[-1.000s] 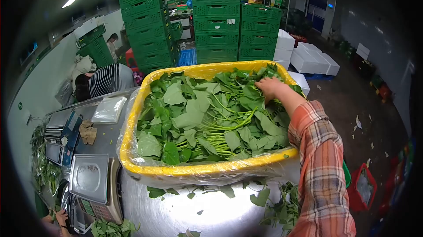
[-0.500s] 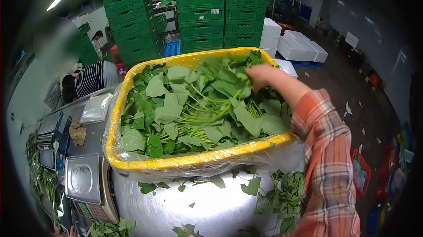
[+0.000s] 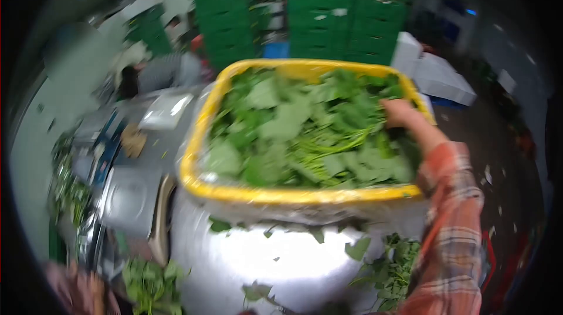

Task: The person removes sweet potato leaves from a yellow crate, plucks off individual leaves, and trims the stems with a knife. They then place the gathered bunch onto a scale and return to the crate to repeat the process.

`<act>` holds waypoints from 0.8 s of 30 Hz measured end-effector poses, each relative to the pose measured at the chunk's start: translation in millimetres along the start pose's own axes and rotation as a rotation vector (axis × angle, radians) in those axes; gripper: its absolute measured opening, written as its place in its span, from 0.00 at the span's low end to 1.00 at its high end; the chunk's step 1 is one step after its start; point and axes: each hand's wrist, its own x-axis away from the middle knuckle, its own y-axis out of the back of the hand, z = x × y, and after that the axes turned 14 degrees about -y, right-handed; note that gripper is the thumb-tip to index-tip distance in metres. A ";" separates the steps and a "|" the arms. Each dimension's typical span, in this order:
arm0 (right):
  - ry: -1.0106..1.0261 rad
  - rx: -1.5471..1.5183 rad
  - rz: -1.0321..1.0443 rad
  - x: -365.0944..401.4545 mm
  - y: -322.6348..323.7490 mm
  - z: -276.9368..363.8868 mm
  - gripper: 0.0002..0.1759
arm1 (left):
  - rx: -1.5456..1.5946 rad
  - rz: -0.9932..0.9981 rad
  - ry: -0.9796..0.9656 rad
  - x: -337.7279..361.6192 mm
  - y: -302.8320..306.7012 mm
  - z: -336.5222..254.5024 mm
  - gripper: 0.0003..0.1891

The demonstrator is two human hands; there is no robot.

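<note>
A yellow-rimmed bin point(image 3: 305, 196), lined with clear plastic, is heaped with broad-leaved leafy greens point(image 3: 281, 116) on long stems. At the bin's right side my right hand point(image 3: 400, 113) reaches in from a plaid sleeve. Its fingers look curled around some of the greens, though blur and leaves partly hide them. My left hand does not show. Below the bin, loose leaves point(image 3: 358, 249) and a small pile of greens point(image 3: 396, 271) lie on the shiny metal table point(image 3: 234, 268).
A weighing scale point(image 3: 132, 201) stands left of the bin, with a bunch of greens point(image 3: 152, 285) below it. Another person's hands point(image 3: 88, 291) show at bottom left. Green crates point(image 3: 319, 16) are stacked behind, white foam boxes point(image 3: 443, 77) at right. Another person point(image 3: 158, 75) bends at back left.
The view has swung left and blurred, so the bin appears farther right. My right hand stays at the bin's right side, now lower against the greens.
</note>
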 end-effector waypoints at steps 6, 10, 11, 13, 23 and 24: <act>0.252 -0.336 -0.290 -11.2 -28.5 -28.0 0.42 | -0.030 -0.073 0.009 3.8 -6.0 -14.8 0.12; 0.367 -0.410 -0.181 -35.8 -66.2 -50.5 0.39 | 0.020 -0.048 -0.024 9.9 -1.8 -11.8 0.13; 0.307 -0.353 -0.194 -35.7 -62.9 -49.7 0.38 | 0.001 -0.029 -0.043 14.1 -0.3 -11.8 0.13; 0.194 -0.358 -0.207 -31.9 -58.2 -48.2 0.38 | 0.053 -0.069 0.004 20.3 3.8 -16.5 0.13; 0.149 -0.703 0.096 -101.3 -89.5 -85.2 0.51 | 0.191 -0.219 0.032 33.7 15.8 2.3 0.13; 0.149 -0.703 0.053 -95.8 -88.9 -87.1 0.51 | 0.199 -0.213 0.045 34.3 15.1 -0.5 0.13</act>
